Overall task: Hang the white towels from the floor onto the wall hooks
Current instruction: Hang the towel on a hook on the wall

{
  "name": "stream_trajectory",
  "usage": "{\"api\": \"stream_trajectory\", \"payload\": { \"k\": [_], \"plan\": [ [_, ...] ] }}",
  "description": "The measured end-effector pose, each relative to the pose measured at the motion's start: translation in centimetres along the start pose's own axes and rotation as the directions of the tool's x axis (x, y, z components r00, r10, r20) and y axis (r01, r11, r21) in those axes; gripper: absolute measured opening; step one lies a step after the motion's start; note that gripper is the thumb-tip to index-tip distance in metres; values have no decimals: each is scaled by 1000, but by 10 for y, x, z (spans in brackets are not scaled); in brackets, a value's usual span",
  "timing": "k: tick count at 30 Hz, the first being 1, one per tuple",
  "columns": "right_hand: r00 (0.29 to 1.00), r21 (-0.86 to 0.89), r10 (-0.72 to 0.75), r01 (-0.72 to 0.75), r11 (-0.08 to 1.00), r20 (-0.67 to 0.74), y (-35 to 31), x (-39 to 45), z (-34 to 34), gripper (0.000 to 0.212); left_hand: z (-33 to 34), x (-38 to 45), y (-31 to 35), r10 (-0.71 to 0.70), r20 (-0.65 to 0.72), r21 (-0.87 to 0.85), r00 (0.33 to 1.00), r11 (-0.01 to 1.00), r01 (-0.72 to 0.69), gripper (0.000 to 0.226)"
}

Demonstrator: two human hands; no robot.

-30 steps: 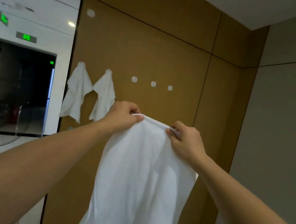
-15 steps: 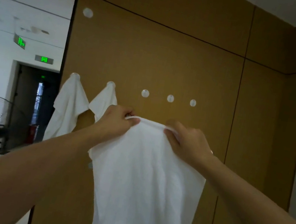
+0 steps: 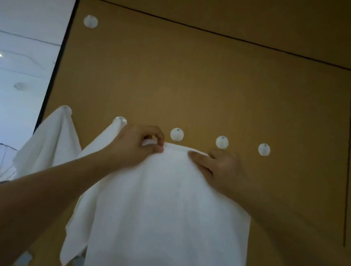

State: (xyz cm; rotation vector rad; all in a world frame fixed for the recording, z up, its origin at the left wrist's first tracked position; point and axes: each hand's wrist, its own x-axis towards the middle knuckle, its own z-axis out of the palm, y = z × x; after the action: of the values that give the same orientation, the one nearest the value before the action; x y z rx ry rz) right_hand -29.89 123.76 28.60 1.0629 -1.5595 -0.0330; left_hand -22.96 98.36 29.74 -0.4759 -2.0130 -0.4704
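Towel (image 3: 171, 212) now nearer free hooks (image 3: 177, 134), both hands (image 3: 137, 147) gripping

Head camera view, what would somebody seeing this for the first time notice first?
First, the big white towel in the centre, its top edge pinched by the left hand and the right hand just below a row of round white hooks on the brown wall. The nearest bare hook sits right above that edge. To the left, two hung towels drape from the first two hooks.
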Motion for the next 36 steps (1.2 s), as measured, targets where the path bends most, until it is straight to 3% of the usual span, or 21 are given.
{"api": "stream_trajectory", "payload": {
  "k": [4,7,11,15,18,21,26,31,36],
  "plan": [
    [999,20,21,-20,1000,-33,39,14,66,20,32,36,-41,79,61,184,995,979,-89,12],
    [996,44,87,-86,995,-25,61,29,108,37,52,59,-74,98,59,295,993,949,-111,20],
    [983,26,167,-169,985,70,87,62,153,34,71,93,-112,57,87,394,995,915,-87,45],
    [939,39,318,-325,945,129,108,96,182,34,85,134,-138,36,33,439,999,897,-47,52],
    [871,335,468,-490,805,148,116,99,198,27,113,147,-152,14,23,420,1000,907,-23,52],
    [821,608,540,-526,594,183,117,89,210,20,136,141,-165,18,-69,319,997,948,6,44],
    [812,726,552,-494,478,189,102,82,232,21,158,133,-169,11,-143,223,990,975,22,31],
    [794,640,596,-519,567,116,77,68,242,26,168,119,-150,-72,-165,95,984,992,89,30],
    [823,251,562,-564,787,84,47,35,242,54,172,86,-134,-75,-211,464,975,870,167,30]
  ]
}}
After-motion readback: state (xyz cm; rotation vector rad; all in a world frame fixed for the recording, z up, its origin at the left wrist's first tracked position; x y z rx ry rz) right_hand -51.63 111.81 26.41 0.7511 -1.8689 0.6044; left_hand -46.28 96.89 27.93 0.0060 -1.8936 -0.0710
